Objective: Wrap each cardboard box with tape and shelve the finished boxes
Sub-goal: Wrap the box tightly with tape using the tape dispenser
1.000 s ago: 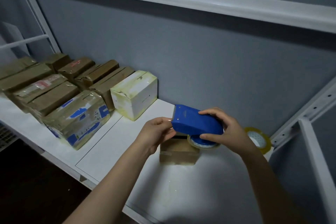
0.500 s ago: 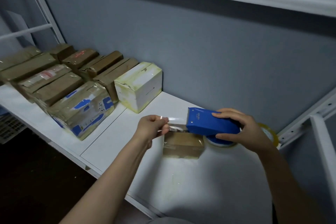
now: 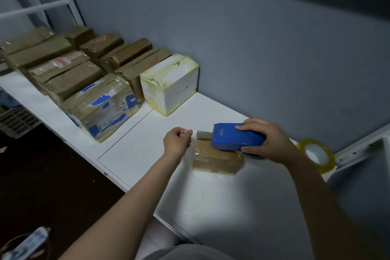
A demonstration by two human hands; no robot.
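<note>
A small brown cardboard box lies on the white shelf, partly covered in clear tape. My right hand grips a blue tape dispenser just above the box's far end. My left hand pinches the free end of the clear tape, which stretches from the dispenser over the box's left edge. Several taped boxes stand in rows at the left, with a white box nearest to me.
A spare roll of yellowish tape leans by the shelf's right upright. A grey wall backs the shelf. The dark floor lies below left, with a power strip and a basket.
My left hand has pulled the tape end out to the left from the dispenser. The dispenser has come down close over the small box. The camera has tilted lower.
</note>
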